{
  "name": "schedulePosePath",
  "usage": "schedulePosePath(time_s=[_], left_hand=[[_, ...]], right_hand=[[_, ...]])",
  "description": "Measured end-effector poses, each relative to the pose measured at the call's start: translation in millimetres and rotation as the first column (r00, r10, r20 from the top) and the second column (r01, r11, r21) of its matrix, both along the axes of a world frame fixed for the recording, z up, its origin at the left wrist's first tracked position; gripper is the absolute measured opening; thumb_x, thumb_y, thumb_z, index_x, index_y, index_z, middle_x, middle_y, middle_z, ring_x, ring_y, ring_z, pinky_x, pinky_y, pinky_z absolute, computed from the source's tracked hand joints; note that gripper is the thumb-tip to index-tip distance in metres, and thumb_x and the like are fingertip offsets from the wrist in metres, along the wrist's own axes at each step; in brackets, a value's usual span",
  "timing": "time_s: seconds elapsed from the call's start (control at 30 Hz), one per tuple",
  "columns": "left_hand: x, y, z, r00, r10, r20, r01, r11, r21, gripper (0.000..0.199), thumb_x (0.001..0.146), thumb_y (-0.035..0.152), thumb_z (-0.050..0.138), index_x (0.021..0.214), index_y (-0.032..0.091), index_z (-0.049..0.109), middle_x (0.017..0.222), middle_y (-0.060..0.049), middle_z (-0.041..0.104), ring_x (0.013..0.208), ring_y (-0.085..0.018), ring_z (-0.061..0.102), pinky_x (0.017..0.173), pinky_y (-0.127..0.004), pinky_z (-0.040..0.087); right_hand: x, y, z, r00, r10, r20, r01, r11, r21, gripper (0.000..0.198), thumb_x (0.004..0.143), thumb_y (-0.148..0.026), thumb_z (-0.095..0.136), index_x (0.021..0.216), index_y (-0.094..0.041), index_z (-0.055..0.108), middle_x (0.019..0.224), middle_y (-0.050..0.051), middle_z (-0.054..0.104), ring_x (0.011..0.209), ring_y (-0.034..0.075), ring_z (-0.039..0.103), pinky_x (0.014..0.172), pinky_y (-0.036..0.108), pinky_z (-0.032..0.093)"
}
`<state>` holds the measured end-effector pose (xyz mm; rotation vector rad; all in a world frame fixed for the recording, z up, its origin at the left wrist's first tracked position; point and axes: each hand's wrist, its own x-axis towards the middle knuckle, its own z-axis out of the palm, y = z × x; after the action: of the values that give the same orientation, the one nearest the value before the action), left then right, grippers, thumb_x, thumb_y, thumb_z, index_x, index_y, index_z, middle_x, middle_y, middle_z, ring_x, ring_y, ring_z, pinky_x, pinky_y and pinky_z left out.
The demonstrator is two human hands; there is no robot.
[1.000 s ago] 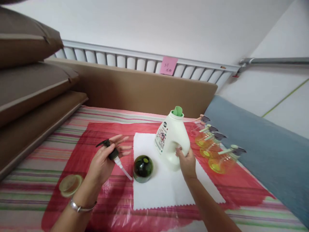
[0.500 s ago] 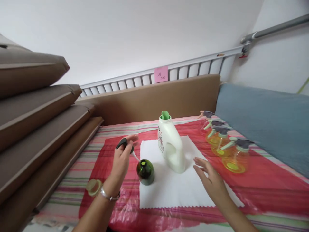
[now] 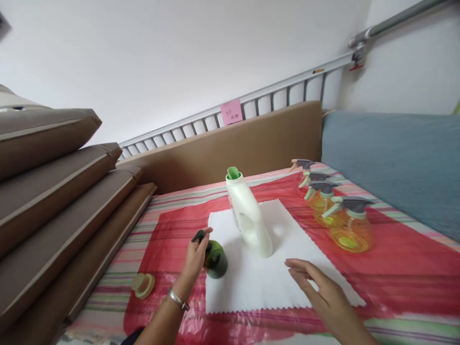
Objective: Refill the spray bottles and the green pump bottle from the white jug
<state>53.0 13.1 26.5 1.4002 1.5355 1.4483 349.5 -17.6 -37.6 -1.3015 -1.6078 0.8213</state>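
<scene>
My left hand (image 3: 197, 256) is closed around a dark green pump head (image 3: 197, 235), at the left of a round dark green bottle (image 3: 216, 261). Fingers hide the bottle's neck and the pump's tube, so I cannot tell whether the tube is inside. Beyond the bottle, on a white cloth (image 3: 244, 297), a pale jug (image 3: 251, 220) stands with a green spout in its uncapped mouth. My right hand (image 3: 312, 282) hovers over the cloth's right side, fingers stretched out and holding nothing. The jug's base is nearest to it.
Several spray bottles (image 3: 350, 230) with yellow-orange liquid line the right side. A pale greenish cap (image 3: 143, 285) lies at the left on the red plastic sheet (image 3: 172, 220). Stacked brown panels (image 3: 72, 215) border the left; a blue-grey cushion (image 3: 395, 163) borders the right.
My left hand has moved down and right with the pump head, from above the bottle's left side to its neck area. The white tube is now out of sight. My right hand stays apart, fingers outstretched.
</scene>
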Motion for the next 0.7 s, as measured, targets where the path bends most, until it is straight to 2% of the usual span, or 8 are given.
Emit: schedulePosePath(time_s=[0.07, 0.13, 0.23, 0.37, 0.5, 0.6, 0.7], left_hand=[[-3, 0, -15.1, 0.999, 0.017, -0.032, -0.018, 1.0, -0.026, 0.031, 0.078, 0.04, 0.055, 0.089, 0.014, 0.067, 0.092, -0.009, 0.067, 0.096, -0.024, 0.057, 0.09, -0.037, 0.038], [-5, 0, -22.0, 0.997, 0.036, -0.064, -0.039, 0.998, -0.043, 0.034, 0.078, 0.044, 0.053, 0.087, 0.014, 0.067, 0.086, -0.009, 0.066, 0.089, -0.024, 0.058, 0.086, -0.036, 0.04], [-3, -1, -19.9, 0.994, 0.046, -0.102, -0.052, 0.997, -0.059, 0.039, 0.076, 0.047, 0.053, 0.087, 0.013, 0.067, 0.083, -0.009, 0.066, 0.085, -0.024, 0.059, 0.081, -0.034, 0.042], [1, -7, -13.5, 0.986, 0.016, -0.167, -0.03, 0.996, -0.08, 0.038, 0.072, 0.047, 0.059, 0.089, 0.014, 0.066, 0.089, -0.008, 0.067, 0.09, -0.025, 0.059, 0.085, -0.034, 0.042], [-14, -3, -22.1, 0.968, 0.019, -0.25, -0.058, 0.987, -0.149, 0.047, 0.056, 0.043, 0.073, 0.092, 0.014, 0.064, 0.088, -0.007, 0.068, 0.093, -0.03, 0.06, 0.083, -0.036, 0.046], [-27, 5, -30.2, 0.975, 0.068, -0.209, -0.117, 0.966, -0.231, 0.052, 0.052, 0.045, 0.074, 0.093, 0.016, 0.062, 0.087, -0.005, 0.068, 0.098, -0.033, 0.059, 0.082, -0.04, 0.049], [-28, 5, -27.5, 0.98, 0.085, -0.177, -0.131, 0.956, -0.262, 0.05, 0.048, 0.047, 0.074, 0.087, 0.017, 0.063, 0.089, -0.005, 0.069, 0.1, -0.035, 0.058, 0.083, -0.041, 0.05]], right_hand=[[-9, 1, 5, 0.995, 0.099, -0.012, -0.1, 0.995, -0.018, 0.035, 0.082, -0.049, 0.043, 0.099, -0.023, 0.058, 0.097, 0.007, 0.066, 0.088, 0.022, 0.061, 0.079, 0.034, 0.048], [-17, 3, 8, 0.983, 0.181, -0.037, -0.182, 0.983, -0.024, 0.033, 0.083, -0.048, 0.043, 0.099, -0.022, 0.058, 0.096, 0.007, 0.065, 0.087, 0.021, 0.06, 0.079, 0.033, 0.047], [-25, 2, 6, 0.966, 0.244, -0.086, -0.247, 0.969, -0.029, 0.029, 0.085, -0.045, 0.043, 0.097, -0.022, 0.057, 0.092, 0.005, 0.064, 0.085, 0.02, 0.059, 0.078, 0.032, 0.046], [-29, -7, 9, 0.948, 0.295, -0.12, -0.3, 0.954, -0.024, 0.022, 0.085, -0.038, 0.047, 0.093, -0.022, 0.059, 0.086, 0.003, 0.064, 0.08, 0.017, 0.059, 0.074, 0.026, 0.044], [-29, -11, 12, 0.952, 0.295, -0.077, -0.297, 0.955, -0.012, 0.019, 0.081, -0.032, 0.055, 0.094, -0.021, 0.062, 0.088, 0.002, 0.065, 0.079, 0.015, 0.06, 0.072, 0.022, 0.043], [-28, -10, 5, 0.965, 0.259, -0.053, -0.26, 0.965, -0.027, 0.018, 0.079, -0.031, 0.056, 0.093, -0.022, 0.065, 0.085, 0.001, 0.066, 0.074, 0.014, 0.061, 0.069, 0.021, 0.043], [-30, -12, -4, 0.96, 0.274, -0.052, -0.276, 0.961, -0.024, 0.018, 0.077, -0.03, 0.059, 0.092, -0.022, 0.066, 0.086, 0.001, 0.067, 0.071, 0.013, 0.062, 0.068, 0.02, 0.044]])
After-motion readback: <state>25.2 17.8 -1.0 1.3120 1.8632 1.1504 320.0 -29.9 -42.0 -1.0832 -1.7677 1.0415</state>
